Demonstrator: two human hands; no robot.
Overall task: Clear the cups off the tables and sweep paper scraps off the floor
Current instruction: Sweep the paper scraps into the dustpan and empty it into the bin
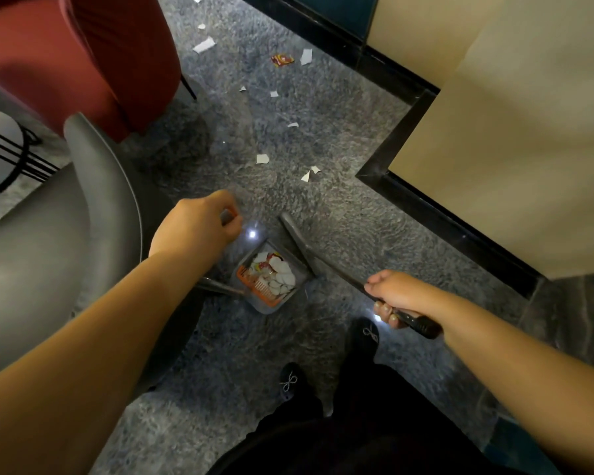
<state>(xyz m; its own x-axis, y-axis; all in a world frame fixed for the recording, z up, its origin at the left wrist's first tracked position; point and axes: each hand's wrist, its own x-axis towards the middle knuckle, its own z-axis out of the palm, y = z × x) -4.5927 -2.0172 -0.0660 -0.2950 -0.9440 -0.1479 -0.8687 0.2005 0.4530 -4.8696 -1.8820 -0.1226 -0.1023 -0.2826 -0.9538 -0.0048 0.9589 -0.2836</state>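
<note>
White paper scraps (262, 159) lie ahead of your dustpan (271, 279), which already holds some. Your left hand (199, 224) grips its handle; your right hand (393, 296) is wrapped round the broom (300, 241). Set the pan flat, then draw short strokes toward it.

You have about ten white paper scraps (204, 44) and one red wrapper (282, 60) loose on the floor beyond the one dustpan (271, 279). Left of the dustpan stand two chairs, one grey (93, 186), one red (83, 56). One broom (309, 252) leans beside it.
</note>
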